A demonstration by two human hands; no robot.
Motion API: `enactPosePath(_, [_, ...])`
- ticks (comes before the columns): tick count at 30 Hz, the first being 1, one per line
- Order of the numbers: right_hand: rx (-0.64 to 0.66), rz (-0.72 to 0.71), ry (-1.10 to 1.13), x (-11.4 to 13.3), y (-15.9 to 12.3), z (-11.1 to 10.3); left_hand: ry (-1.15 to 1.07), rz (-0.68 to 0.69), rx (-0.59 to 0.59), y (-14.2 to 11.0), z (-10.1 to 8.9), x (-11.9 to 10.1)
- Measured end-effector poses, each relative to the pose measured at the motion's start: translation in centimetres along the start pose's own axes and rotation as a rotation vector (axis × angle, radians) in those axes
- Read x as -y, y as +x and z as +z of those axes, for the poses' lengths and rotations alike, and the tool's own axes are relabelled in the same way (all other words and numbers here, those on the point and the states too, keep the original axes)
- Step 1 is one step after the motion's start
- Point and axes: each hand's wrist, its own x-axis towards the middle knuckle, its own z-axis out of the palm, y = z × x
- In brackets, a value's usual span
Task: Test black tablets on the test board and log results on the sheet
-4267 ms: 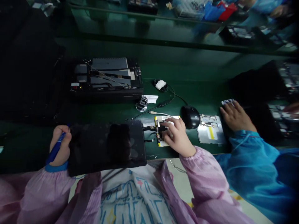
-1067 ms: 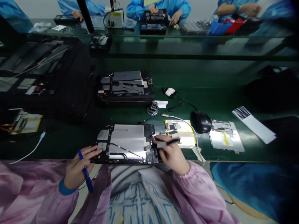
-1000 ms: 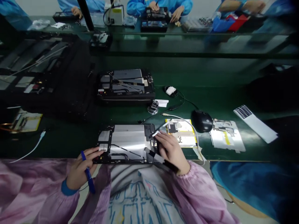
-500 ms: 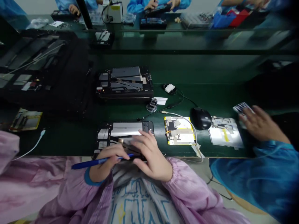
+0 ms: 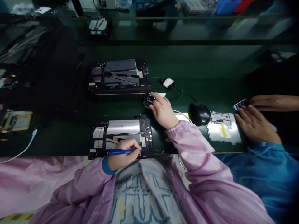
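left hand point(image 5: 125, 155) with pen point(image 5: 118, 152), tablet point(image 5: 123, 126) on green bench point(image 5: 70, 137), shelf point(image 5: 133, 35) beyond

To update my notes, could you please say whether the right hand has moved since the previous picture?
Yes, the right hand has moved forward and rightward, nearer the black mouse.

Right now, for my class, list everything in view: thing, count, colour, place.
open tablet: 1, black and silver, front
tablet stacks: 2+, black, left and behind
mouse: 1, black, right
metal plate: 1, silver, beside mouse
boards: 2, yellow-edged, left, centre
cables: 3+, white and black, left, centre
bins: 2, blue and red, top right
card: 1, patterned white, right
clutter: uncounted, mixed, top edge
table: 1, green, underneath
gadget: 1, shiny, centre
pen: 1, blue, over tablet
other hands: 2, bare, right
left hand: 1, pink-sleeved, holding pen
right hand: 1, pink-sleeved, at gadget
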Motion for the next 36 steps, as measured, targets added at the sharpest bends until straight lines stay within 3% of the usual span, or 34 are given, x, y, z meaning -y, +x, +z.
enactPosePath(4, [0.007, 0.018, -0.087, -0.1, 0.2, 0.9, 0.164, 0.097, 0.018, 0.3, 0.3, 0.3])
enactPosePath(9, [-0.048, -0.03, -0.031, 1.3, -1.4, -0.6, 0.204, 0.141, 0.061, 0.5, 0.1, 0.3])
enactPosePath(11, [-0.028, -0.1, 0.07, 2.5, -2.7, -1.4, 0.099, 0.076, 0.05, 0.4, -0.1, 0.4])
enactPosePath(14, [0.115, -0.219, 0.283, 4.4, -4.9, -2.2, -0.175, -0.039, -0.026, 0.2, -0.4, 0.7])
enactPosePath(16, [0.187, -0.204, 0.394, 5.0, -6.2, -2.3, -0.218, -0.035, -0.037, 0.1, -0.5, 0.7])
enactPosePath(23, [0.127, -0.091, 0.603, 4.8, -8.1, -0.9, 0.262, 0.203, 0.058, 0.3, 0.4, 0.4])
enactPosePath(36, [0.089, -0.089, 0.585, 5.2, -8.9, -0.2, 0.285, 0.219, 0.086, 0.2, 0.4, 0.8])
